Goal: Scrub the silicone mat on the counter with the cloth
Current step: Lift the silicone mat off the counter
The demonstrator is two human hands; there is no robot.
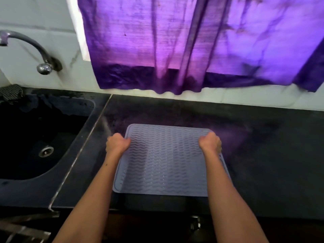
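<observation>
A grey silicone mat (pixel 164 160) with wavy ridges lies flat on the black counter (pixel 263 155), near its front edge. My left hand (pixel 117 143) grips the mat's left edge close to the far corner, fingers curled round it. On the opposite side, my right hand (pixel 210 142) grips the right edge near the far corner. A dark checked cloth (pixel 11 92) lies bunched at the far left corner of the sink, away from both hands.
A black sink (pixel 35 137) with a metal drain is set into the counter on the left, under a tap (pixel 35 50) on the white wall. A purple curtain (pixel 192 46) hangs above the counter's back. Cabinet fronts with a handle (pixel 195 223) lie below.
</observation>
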